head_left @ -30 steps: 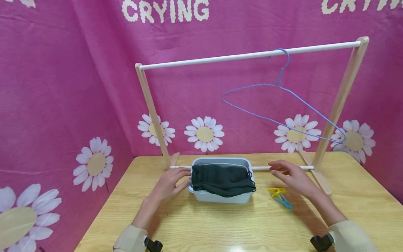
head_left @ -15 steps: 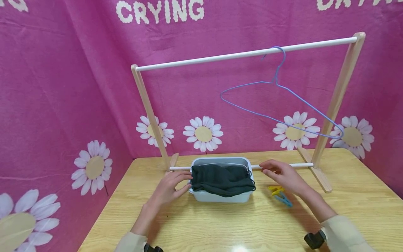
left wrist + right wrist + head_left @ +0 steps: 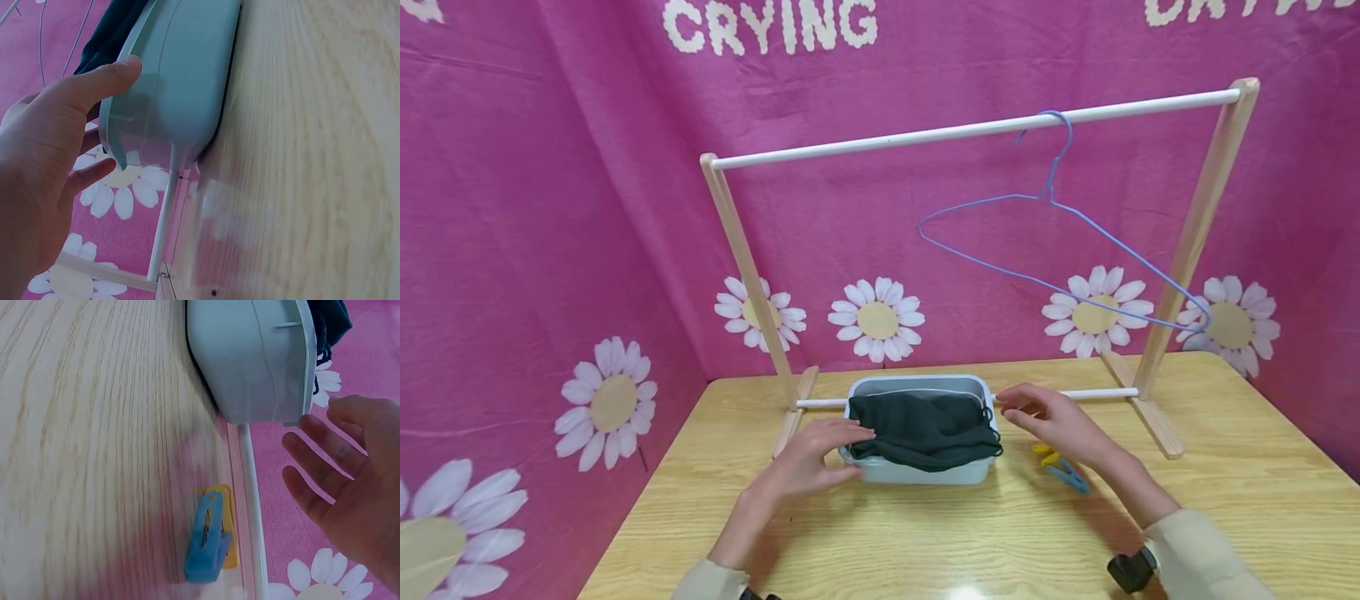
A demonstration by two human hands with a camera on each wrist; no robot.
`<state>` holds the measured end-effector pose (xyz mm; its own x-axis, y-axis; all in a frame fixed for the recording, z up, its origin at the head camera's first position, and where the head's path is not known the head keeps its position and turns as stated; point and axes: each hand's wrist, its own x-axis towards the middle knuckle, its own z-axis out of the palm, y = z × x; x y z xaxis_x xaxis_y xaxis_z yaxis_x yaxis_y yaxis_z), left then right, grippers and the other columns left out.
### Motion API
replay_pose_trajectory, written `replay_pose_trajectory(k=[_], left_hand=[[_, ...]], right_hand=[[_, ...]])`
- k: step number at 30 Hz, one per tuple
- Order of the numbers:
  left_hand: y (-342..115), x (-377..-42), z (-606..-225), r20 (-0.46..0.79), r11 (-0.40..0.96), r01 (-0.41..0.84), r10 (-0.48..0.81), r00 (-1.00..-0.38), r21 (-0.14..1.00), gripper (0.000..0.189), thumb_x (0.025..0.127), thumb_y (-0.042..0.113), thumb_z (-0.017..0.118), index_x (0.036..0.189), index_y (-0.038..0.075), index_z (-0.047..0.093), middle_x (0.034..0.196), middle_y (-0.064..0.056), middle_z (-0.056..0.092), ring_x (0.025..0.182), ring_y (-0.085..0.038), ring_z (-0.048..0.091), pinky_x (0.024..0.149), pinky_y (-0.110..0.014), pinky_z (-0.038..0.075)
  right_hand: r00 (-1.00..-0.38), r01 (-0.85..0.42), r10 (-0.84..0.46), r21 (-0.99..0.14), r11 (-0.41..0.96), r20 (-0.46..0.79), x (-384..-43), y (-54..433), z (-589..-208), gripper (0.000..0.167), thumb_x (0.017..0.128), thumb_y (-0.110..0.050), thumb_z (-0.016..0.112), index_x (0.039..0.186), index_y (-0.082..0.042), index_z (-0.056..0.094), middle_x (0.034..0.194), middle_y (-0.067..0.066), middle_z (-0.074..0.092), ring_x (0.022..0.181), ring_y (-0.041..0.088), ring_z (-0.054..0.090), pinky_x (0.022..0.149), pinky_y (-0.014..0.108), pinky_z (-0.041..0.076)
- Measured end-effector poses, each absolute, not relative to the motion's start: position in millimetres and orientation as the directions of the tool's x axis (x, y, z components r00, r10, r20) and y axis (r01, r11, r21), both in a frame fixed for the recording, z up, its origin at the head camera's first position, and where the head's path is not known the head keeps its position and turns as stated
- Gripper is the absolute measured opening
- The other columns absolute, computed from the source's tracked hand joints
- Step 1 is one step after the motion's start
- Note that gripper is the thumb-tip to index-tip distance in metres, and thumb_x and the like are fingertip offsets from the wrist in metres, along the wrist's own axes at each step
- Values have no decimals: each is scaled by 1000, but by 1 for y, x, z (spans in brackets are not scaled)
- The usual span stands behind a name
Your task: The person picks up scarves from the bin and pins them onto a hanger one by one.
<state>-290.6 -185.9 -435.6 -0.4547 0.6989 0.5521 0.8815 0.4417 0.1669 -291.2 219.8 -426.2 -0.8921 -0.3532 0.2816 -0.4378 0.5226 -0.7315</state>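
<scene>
So our dark cloth [image 3: 925, 429] is bunched up in the pale grey bin [image 3: 917, 477], spilling over the front rim, with the bin sitting on the tabletop [image 3: 880, 550]. Our left grip [image 3: 808, 458] is at the bin's left end, fingers over the edge of the cloth and thumb lower by the front wall. Thumb and fingers look apart to us, not clamped on anything. Our right grip [image 3: 1048, 421] is loose too, fingers spread just beside the right rim; can't tell if the fingertips touch it.

Our advice: if we're taking cloth, pinch only fabric, because catching the rim would probably drag the bin along. Watch the thin cord loops [image 3: 988, 417] at the right end, they could snag. And let's keep our right wrist off the yellow clip [image 3: 1043, 450] and blue clip [image 3: 1070, 478] lying nearby.
</scene>
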Motion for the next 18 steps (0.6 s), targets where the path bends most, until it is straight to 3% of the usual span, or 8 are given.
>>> replay_pose_trajectory(k=[10, 13, 18], left_hand=[[-179, -287, -430, 515, 434, 829, 650, -559, 352, 29, 77, 13, 84, 105, 14, 78, 103, 2, 77, 102, -15, 67, 94, -39, 43], [-178, -286, -428, 520, 423, 800, 610, -599, 426, 26, 80, 11, 81, 105, 15, 78, 99, 3, 77, 92, -13, 64, 88, -33, 43], [-170, -287, -423, 558, 370, 765, 528, -640, 528, 29, 85, 8, 76, 113, 10, 74, 103, -2, 74, 89, -13, 59, 80, -27, 50]], right_hand=[[-881, -448, -394, -733, 511, 263, -294, 214, -433, 30, 97, -21, 65, 124, -8, 65, 113, 7, 68, 96, 16, 64, 79, 23, 54], [-878, -451, -399, -732, 510, 263, -294, 214, -434, 30, 96, -20, 66, 124, -7, 64, 109, 6, 68, 95, 16, 64, 78, 22, 54], [-875, -455, -407, -732, 506, 262, -295, 214, -432, 30, 96, -19, 66, 124, -7, 63, 105, 6, 69, 93, 15, 64, 77, 23, 54]])
